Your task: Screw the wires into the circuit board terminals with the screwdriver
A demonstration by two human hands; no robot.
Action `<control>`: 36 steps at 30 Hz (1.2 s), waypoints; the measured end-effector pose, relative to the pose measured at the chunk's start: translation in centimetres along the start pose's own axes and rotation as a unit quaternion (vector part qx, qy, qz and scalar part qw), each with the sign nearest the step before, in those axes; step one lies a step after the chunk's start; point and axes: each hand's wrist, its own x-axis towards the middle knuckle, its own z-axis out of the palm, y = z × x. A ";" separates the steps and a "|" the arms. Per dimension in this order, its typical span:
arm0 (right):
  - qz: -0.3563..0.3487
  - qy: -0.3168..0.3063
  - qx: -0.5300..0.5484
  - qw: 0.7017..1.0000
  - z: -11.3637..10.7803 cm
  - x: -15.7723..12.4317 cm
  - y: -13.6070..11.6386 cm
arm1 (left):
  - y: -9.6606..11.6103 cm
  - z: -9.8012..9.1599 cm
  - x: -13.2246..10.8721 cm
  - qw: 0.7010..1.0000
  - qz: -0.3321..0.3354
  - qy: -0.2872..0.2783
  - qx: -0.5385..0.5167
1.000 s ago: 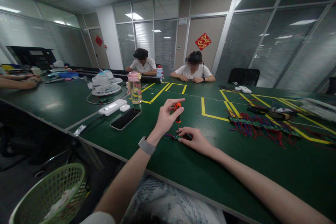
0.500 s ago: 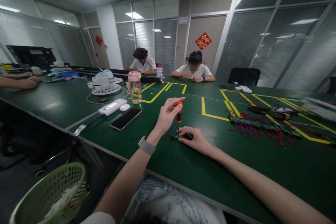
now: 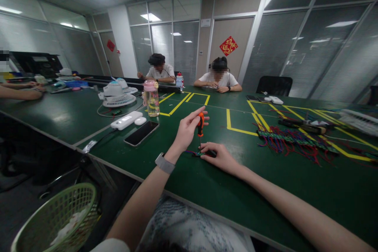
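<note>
My left hand (image 3: 189, 126) grips the orange and black handle of a screwdriver (image 3: 201, 124) between thumb and fingers, the fingertips stretched past it. The screwdriver stands nearly upright, its shaft pointing down at a small green circuit board (image 3: 199, 154) on the table. My right hand (image 3: 217, 155) lies low on the table, fingers closed on the board's right side beside a black part (image 3: 210, 152). Red and blue wires (image 3: 190, 152) run out of the board to the left. The screwdriver's tip is too small to make out exactly.
Left of my hands lie a phone (image 3: 141, 133), a white power strip (image 3: 126, 120), a bottle (image 3: 151, 100) and white fans (image 3: 119, 96). Wired boards (image 3: 295, 139) and tools (image 3: 304, 126) lie right. A green basket (image 3: 91, 201) stands below the table edge. Two people sit opposite; another's arms show far left.
The fingers of my left hand have turned and spread around the screwdriver handle, which tilts slightly. My right hand and the circuit board stay in place.
</note>
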 end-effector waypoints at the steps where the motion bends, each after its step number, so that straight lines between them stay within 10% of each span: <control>1: 0.001 0.000 0.000 1.000 0.0 0.0 0.0 | 0.0 0.1 0.0 1.000 -0.009 -0.003 -0.010; 19: -0.007 0.005 -0.005 1.000 0.1 0.0 0.0 | 0.3 0.0 -0.1 0.993 0.030 0.045 0.101; 36: -0.004 0.007 -0.001 1.000 0.1 0.0 -0.1 | -0.1 0.1 -0.1 0.998 -0.005 -0.029 -0.049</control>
